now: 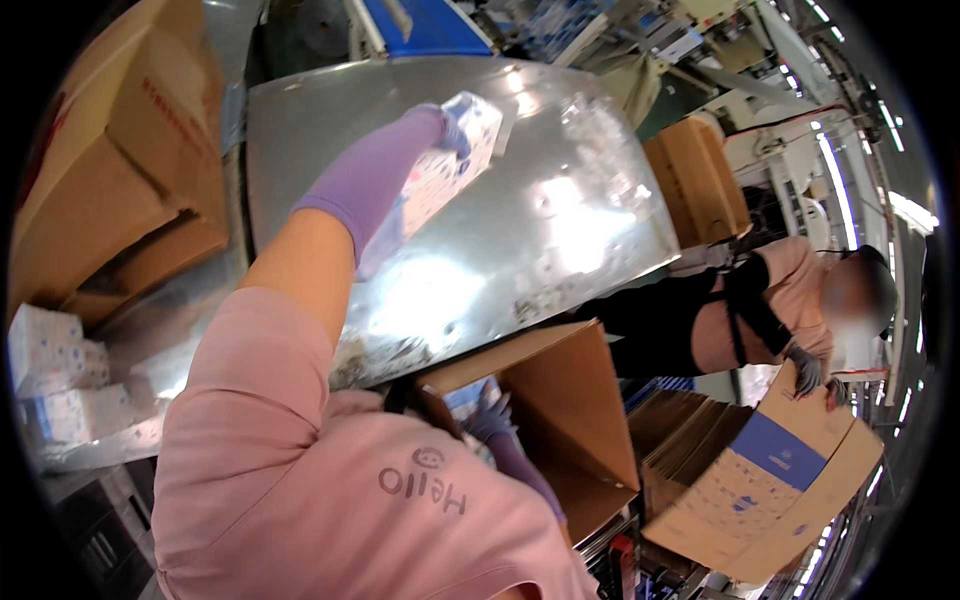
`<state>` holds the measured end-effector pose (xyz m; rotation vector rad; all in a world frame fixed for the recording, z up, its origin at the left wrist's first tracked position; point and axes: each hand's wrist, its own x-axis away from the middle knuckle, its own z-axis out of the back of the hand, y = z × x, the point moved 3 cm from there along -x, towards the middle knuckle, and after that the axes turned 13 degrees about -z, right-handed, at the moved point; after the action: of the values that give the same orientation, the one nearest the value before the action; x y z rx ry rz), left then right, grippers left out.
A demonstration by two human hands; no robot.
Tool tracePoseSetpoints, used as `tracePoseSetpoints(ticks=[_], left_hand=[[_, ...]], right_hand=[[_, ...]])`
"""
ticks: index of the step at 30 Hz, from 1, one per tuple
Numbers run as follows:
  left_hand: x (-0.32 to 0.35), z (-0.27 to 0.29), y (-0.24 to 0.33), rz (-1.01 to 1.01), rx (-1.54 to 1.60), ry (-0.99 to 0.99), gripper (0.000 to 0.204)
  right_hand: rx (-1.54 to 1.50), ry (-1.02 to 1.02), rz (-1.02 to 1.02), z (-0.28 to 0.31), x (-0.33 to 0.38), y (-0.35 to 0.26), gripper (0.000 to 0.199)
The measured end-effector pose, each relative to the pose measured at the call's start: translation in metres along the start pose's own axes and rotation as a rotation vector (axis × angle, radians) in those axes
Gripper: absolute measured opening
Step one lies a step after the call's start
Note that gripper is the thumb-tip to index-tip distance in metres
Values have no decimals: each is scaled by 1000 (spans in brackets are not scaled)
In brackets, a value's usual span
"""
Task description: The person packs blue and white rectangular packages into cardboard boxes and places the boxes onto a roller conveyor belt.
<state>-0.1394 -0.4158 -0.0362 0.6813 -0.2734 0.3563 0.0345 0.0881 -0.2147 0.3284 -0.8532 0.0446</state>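
Observation:
My left hand [452, 132], in a purple sleeve-like glove, reaches over the metal table and grips the far end of a long white pack [442, 182] with small blue and pink prints. The pack is tilted above the shiny tabletop, and its near end is blurred. My right hand [488, 418], gloved too, is inside the open cardboard box [572, 420] by my body. Its fingers are apart, beside a blue-and-white pack [465, 398] against the box's wall. Part of that pack is hidden by the hand and the box's edge.
A large brown carton [150, 150] stands at the left, with white printed packs [60, 365] stacked below it. A blue conveyor [425, 28] meets the metal table [560, 230] at the far side. On the right, a co-worker [750, 310] handles a flattened carton [765, 480].

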Motion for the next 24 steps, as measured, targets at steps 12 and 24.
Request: tracePoseSetpoints(ticks=[12, 24], left_hand=[[59, -23, -25, 118, 189, 333, 102], [91, -50, 95, 123, -278, 367, 85]], right_hand=[[-27, -98, -40, 11, 18, 4, 130], [-55, -33, -77, 16, 11, 6, 127]])
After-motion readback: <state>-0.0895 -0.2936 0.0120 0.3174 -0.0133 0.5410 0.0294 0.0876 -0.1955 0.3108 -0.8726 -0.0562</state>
